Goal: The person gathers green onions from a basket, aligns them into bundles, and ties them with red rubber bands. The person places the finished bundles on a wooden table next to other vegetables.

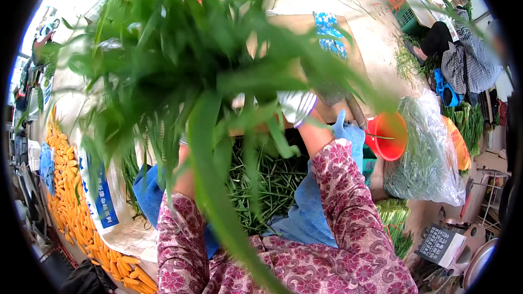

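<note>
A large bunch of long green leafy stalks (196, 65) rises close to the camera, blurred, and covers much of the view. Behind it is my right hand (297, 106) in a white striped glove, at the bunch's lower right; the fingers are mostly hidden. Of my left hand (184, 141) only the glove's edge at the wrist shows; leaves hide the rest. Below, cut green leaves (265, 179) lie in a heap between blue cloths (312, 212). A wooden board (355, 49) beyond carries a blue flowered cloth (330, 32) and a wide blade (329, 90) with a wooden handle.
A red bucket (388, 136) stands to the right, beside a clear plastic bag (425, 159) of greens. Corn cobs (98, 241) cover the floor at left, next to a printed sack (102, 196). A person in a checked garment (466, 65) sits at upper right near a green crate (408, 18).
</note>
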The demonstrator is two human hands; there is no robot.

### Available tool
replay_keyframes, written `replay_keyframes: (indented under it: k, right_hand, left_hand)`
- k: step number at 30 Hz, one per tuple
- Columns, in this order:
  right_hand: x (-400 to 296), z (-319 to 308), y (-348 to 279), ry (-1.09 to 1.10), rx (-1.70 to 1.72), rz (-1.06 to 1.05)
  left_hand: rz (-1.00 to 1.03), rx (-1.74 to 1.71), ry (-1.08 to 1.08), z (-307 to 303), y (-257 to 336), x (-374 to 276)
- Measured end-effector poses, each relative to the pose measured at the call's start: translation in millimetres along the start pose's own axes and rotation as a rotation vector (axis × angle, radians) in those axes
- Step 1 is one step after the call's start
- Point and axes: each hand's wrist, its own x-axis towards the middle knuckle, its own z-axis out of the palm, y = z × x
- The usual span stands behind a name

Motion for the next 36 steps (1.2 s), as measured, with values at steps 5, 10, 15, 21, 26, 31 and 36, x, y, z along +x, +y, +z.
replay_keyframes:
  k: [5,10,15,21,26,31,36]
  right_hand:
    - [29,-1,-26,0.166,0.304,0.043]
    - [37,-27,16,0.283,0.135,0.301]
    - [32,-3,113,0.638,-0.456,0.392]
    - [30,-17,96,0.541,-0.531,0.533]
    - [15,-34,105,0.621,-0.533,0.466]
    - [-32,-13,102,0.993,-0.148,0.219]
    - [-119,34,88,0.772,0.221,0.229]
  left_hand:
    - [-0.304,-1.033,-0.056,-60,119,81]
    - [-0.571,-1.061,-0.291,-30,107,99]
    - [-0.607,-0.884,-0.270,96,14,75]
    - [-0.432,-0.312,-0.254,44,5,73]
    - [-0.713,-1.165,0.051,40,-41,35]
    - [-0.679,-1.314,0.172,54,-38,6]
    - [-0.642,-1.181,0.215,68,-47,-2]
